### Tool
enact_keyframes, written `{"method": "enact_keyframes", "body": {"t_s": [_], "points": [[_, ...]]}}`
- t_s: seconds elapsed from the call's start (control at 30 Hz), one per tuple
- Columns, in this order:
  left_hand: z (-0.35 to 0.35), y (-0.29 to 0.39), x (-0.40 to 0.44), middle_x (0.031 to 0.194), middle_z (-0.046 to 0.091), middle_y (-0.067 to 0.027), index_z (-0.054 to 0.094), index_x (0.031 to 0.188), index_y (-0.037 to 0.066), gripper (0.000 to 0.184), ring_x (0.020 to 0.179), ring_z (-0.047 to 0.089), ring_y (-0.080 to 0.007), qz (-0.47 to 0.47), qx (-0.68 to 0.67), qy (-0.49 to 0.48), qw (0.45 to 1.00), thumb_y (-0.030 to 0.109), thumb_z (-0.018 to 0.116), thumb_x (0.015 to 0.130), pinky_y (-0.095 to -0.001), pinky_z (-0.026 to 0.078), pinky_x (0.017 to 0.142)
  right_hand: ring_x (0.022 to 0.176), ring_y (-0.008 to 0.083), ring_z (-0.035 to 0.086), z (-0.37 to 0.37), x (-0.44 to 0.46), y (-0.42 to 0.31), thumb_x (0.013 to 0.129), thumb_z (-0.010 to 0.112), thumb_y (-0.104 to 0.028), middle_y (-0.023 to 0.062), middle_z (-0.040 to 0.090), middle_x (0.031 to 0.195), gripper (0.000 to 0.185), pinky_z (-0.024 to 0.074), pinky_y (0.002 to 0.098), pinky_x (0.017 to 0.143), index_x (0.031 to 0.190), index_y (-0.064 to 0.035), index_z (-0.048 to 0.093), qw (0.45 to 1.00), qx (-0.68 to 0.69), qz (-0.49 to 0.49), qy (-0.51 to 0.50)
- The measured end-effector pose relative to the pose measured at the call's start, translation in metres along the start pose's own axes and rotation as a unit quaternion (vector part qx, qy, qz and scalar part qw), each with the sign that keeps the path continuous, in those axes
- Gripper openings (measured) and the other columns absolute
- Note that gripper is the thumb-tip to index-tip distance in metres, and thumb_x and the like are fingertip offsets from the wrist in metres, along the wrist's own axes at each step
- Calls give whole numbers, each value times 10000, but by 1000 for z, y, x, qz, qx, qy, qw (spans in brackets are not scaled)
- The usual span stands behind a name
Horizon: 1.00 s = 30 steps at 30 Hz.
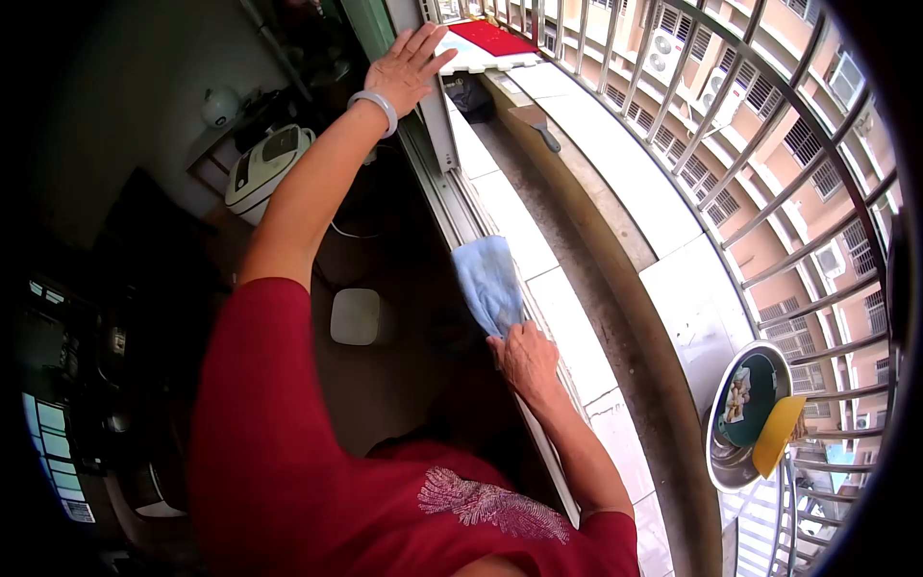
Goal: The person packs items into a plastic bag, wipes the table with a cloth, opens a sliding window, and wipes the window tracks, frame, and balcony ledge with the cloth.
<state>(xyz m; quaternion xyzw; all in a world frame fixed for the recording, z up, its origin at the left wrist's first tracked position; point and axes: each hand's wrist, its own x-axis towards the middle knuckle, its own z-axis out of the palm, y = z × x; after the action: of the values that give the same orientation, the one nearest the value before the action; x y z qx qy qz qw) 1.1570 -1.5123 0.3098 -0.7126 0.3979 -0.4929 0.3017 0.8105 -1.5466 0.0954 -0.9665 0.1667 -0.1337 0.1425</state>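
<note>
A light blue cloth (488, 284) lies over the metal window track (452, 207), bunched at its lower end. My right hand (529, 361) is closed on that bunched end, pressing it against the sill. Higher up, my left hand (409, 69) has its fingers stretched out and rests against the edge of the sliding window frame (437, 111). A pale bracelet (375, 108) circles my left wrist. Outside the track runs a white tiled ledge (567, 322).
Beyond the ledge are a dirty trough (596, 250), a scraper (538, 125), a red cloth (492, 38) and metal bars (769, 255). A metal basin (721, 462) with a yellow item (777, 438) stands lower right. Indoors are a white stool (355, 316) and a rice cooker (269, 168).
</note>
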Motion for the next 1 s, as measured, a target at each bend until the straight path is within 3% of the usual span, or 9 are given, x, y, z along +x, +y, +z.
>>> {"method": "enact_keyframes", "body": {"t_s": [0.03, 0.13, 0.3, 0.37, 0.47, 0.63, 0.8, 0.9, 1.0], "points": [[4, 1, 10, 1447, 31, -115, 144, 1381, 145, 657, 1336, 19, -264, -15, 34, -53, 998, 388, 445, 851, -410, 14, 1069, 765, 300, 554, -11, 5, 5, 777, 595, -263, 141, 556, 862, 262, 450, 402, 629, 821, -6, 569, 1000, 12, -3, -13], [11, 29, 34, 1422, 3, -216, 31, 1375, 45, 748, 1321, 41, -352, -142, -318, 85, 933, 330, 477, 846, -454, 71, 1048, 1076, 306, 444, -13, 19, 38, 728, 566, -103, 163, 466, 1147, 348, 390, 382, 843, 1056, -4, 508, 983, 42, -163, 80], [-25, 71, -25, 1345, 269, -157, 476, 1170, 74, 419, 1224, 271, -313, 99, -375, 99, 916, 179, 559, 773, -411, 252, 978, 1262, 293, 285, 24, 47, 62, 757, 495, -100, 161, 347, 1322, 458, 263, 385, 1016, 1199, 5, 433, 959, 1, -279, 53], [5, 80, -59, 1320, 318, -156, 501, 1129, 61, 398, 1185, 315, -305, 65, -347, 58, 934, 165, 572, 752, -398, 283, 950, 1289, 277, 245, 47, 68, 69, 753, 470, -116, 151, 311, 1356, 502, 210, 381, 1052, 1235, 6, 402, 950, -4, -308, 48], [78, 100, -107, 1295, 334, -214, 474, 1160, 32, 422, 1172, 320, -356, -133, -382, -93, 910, 225, 533, 788, -417, 295, 944, 1305, 258, 212, 58, 99, 67, 723, 452, -103, 140, 276, 1381, 572, 149, 380, 1072, 1277, -1, 352, 949, 30, -311, -50], [183, 116, -131, 1173, 425, -296, 461, 1091, -42, 502, 1071, 387, -472, -330, -543, -297, 713, 390, 338, 867, -498, 309, 924, 1293, 258, 239, 86, 176, 47, 713, 424, -87, 143, 303, 1366, 584, 162, 394, 1067, 1283, 3, 334, 956, 9, -291, -33], [283, 162, -106, 1153, 428, -342, 446, 1089, -125, 740, 1129, 378, -441, -407, -719, -317, 465, 518, 160, 860, -406, 296, 963, 1295, 237, 240, 114, 297, 10, 729, 401, -107, 127, 305, 1369, 552, 160, 389, 1068, 1269, -4, 362, 964, -49, -262, -23], [270, 153, -73, 1163, 424, -343, 454, 1087, -139, 803, 1141, 389, -415, -478, -744, -296, 361, 559, 129, 857, -385, 305, 958, 1296, 226, 237, 128, 365, -10, 727, 392, -108, 110, 301, 1376, 549, 149, 391, 1069, 1267, -13, 371, 966, -68, -249, -24], [329, 194, -64, 1205, 424, -304, 440, 1141, -123, 820, 1153, 395, -392, -518, -749, -245, 331, 584, 139, 856, -374, 321, 946, 1298, 253, 229, 145, 422, -31, 737, 367, -107, 126, 279, 1385, 552, 116, 398, 1073, 1279, -2, 350, 973, -65, -222, -5]]}}
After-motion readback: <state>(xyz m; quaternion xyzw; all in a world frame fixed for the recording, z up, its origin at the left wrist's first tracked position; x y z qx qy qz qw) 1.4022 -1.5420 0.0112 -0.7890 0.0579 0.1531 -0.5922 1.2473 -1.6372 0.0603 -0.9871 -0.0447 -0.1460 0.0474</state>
